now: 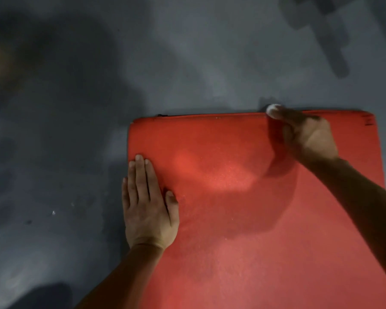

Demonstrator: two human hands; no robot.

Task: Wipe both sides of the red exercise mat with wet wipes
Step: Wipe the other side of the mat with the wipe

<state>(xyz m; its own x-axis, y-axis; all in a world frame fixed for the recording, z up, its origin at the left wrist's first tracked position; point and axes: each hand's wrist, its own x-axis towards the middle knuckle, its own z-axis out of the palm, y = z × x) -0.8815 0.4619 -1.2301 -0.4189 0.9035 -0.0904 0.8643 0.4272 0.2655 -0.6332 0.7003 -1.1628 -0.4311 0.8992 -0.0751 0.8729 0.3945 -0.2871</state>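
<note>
The left hand [149, 204] is pressing flat to steady the red mat [243, 219] while the right hand [303, 134] is pinching a wet wipe [273, 109], rubbing the far edge.

Grey floor [187, 63], mat on it.
Red mat [243, 208] lies flat on the dark grey floor; small white specks [53, 212] on the floor left of it.

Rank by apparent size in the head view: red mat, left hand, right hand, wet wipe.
1. red mat
2. left hand and right hand: similar; camera distance differs, so unranked
3. wet wipe, only a small part showing
</note>
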